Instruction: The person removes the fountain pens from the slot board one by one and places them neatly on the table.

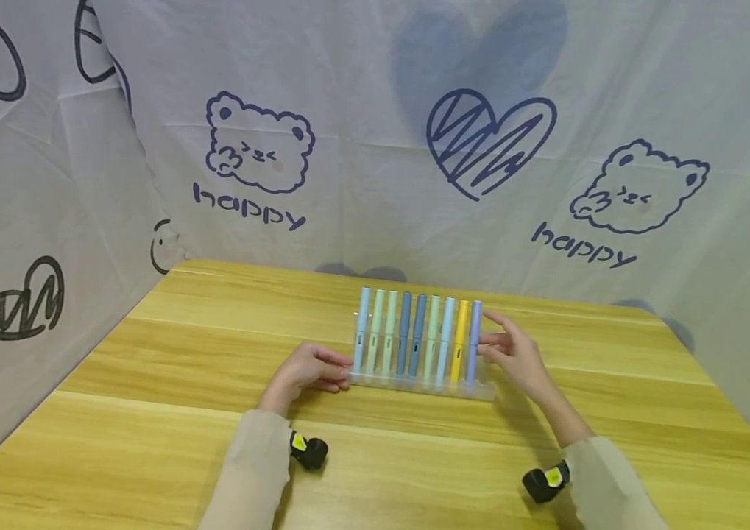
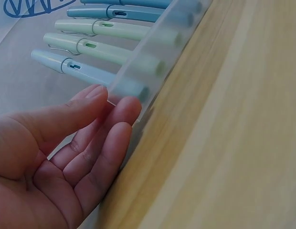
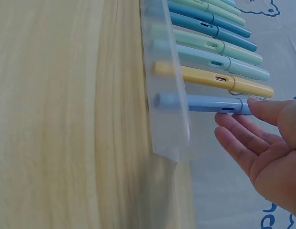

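A frosted clear pen stand (image 1: pixel 422 386) stands on the table, holding a row of upright capped pens: light blue, green (image 2: pixel 105 49), dark blue, yellow (image 1: pixel 459 340) and purple. At the stand's left end, my left hand (image 1: pixel 308 370) pinches the corner between thumb and fingers, close beside the outermost light blue pen (image 2: pixel 86 71). My right hand (image 1: pixel 512 355) is at the other end, with thumb and fingertips pinching the upper part of the purple pen (image 3: pixel 210 103). That pen's lower end sits behind the stand's front lip.
The wood-grain table (image 1: pixel 202 375) spreads around the stand. Behind it hangs a pale cloth (image 1: pixel 375 147) with printed hearts and bears, and another cloth side rises at the left. Black wrist cameras (image 1: pixel 311 452) are strapped over both sleeves.
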`<state>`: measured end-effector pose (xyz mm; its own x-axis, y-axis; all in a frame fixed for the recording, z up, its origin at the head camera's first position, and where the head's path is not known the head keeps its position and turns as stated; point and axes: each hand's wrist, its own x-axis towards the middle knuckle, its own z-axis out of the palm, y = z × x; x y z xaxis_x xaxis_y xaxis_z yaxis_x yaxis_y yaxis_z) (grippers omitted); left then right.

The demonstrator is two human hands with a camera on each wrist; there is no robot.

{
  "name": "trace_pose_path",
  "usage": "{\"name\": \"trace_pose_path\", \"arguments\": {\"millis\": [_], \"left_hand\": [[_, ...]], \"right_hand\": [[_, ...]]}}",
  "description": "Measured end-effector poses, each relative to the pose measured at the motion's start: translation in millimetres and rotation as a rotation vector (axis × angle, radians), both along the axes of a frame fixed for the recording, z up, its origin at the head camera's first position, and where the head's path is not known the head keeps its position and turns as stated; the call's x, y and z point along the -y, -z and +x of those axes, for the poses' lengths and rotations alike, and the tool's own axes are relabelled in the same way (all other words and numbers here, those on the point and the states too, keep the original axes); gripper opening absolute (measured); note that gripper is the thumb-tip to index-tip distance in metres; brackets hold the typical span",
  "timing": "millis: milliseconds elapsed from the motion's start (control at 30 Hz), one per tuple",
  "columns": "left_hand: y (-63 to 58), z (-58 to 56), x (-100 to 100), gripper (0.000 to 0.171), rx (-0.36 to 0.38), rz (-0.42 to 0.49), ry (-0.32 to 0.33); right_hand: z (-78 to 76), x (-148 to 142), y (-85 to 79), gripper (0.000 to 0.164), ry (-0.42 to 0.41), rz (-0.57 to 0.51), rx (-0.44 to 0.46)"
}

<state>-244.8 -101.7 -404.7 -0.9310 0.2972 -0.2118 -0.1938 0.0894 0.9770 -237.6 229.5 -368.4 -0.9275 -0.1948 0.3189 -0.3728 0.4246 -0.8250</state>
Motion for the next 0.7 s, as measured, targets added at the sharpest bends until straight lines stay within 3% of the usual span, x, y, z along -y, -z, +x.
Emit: {"name": "trace_pose_path", "arguments": {"millis": [700], "left_hand": [[3.2,-2.9,1.0,0.028,0.035,0.018,0.002]], "right_hand": [[-6.2,6.5,6.9,0.070,-0.029,-0.127,0.086]]}}
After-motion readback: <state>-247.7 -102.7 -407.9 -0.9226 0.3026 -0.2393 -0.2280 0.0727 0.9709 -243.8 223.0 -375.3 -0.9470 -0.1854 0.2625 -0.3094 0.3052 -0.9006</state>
